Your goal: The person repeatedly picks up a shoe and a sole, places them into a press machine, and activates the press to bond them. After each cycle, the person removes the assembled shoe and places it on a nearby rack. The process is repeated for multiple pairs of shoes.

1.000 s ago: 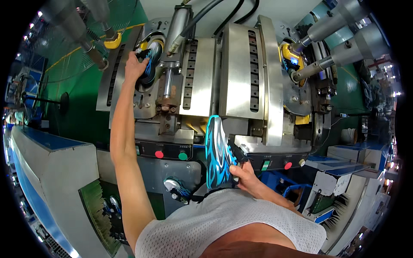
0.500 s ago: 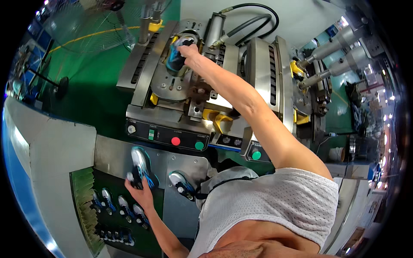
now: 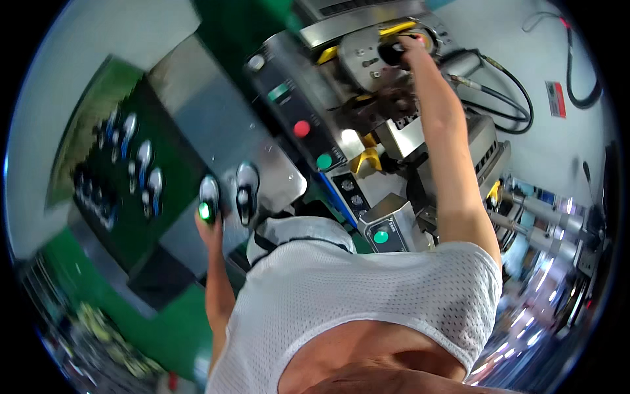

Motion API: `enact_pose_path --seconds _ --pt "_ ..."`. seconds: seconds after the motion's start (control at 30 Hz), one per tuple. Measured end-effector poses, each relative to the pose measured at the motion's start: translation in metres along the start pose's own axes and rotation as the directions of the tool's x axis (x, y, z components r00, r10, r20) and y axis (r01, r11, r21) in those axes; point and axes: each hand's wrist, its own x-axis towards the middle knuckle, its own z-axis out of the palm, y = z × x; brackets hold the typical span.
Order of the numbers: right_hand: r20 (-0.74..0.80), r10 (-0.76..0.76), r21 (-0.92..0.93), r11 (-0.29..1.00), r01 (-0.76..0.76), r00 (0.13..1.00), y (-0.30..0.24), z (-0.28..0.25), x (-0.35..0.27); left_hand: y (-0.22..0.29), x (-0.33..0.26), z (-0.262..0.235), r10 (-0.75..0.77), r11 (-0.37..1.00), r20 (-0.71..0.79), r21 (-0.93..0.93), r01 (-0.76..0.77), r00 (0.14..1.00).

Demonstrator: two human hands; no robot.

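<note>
While our left hand (image 3: 207,230) meets the heel end of a grey-toed sneaker (image 3: 209,188), the sneaker's long axis runs straight out from our fingers, toe away from our body and nearly parallel to a second sneaker (image 3: 247,180) just to its right on the metal plate (image 3: 281,176). Our left hand is nearer to both. Well apart, our right hand (image 3: 411,52) touches a blurred dark shoe (image 3: 390,54) on the machine's steel bed (image 3: 354,58). We cannot tell how far either hand's fingers close.
</note>
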Motion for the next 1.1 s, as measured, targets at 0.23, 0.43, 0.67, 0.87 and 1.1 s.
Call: enact_pose_path --seconds 0.23,0.43,0.67,0.87,1.1 --pt "0.042 -0.917 -0.520 0.319 0.792 0.397 0.047 0.062 -0.309 0.010 -0.003 -0.005 -0.122 0.990 0.056 -0.059 0.125 0.991" --pt "0.631 -0.538 -0.763 -0.299 0.574 0.559 0.279 0.087 -0.381 0.022 0.000 -0.021 0.012 0.990 0.146 -0.138 0.008 0.989" --pt "0.417 -0.524 -0.453 0.588 0.670 0.743 0.346 0.184 -0.487 -0.015 0.012 -0.029 0.141 0.971 0.328 -0.231 -0.065 0.934" --pt "0.032 -0.298 -0.239 0.925 0.297 0.954 0.423 0.287 -0.517 -0.017 0.052 -0.047 -0.010 0.927 0.513 -0.316 0.200 0.858" --pt "-0.066 0.010 0.503 0.864 0.025 0.998 0.385 0.213 -0.559 0.056 0.069 -0.015 0.249 0.934 0.708 -0.356 0.030 0.661"
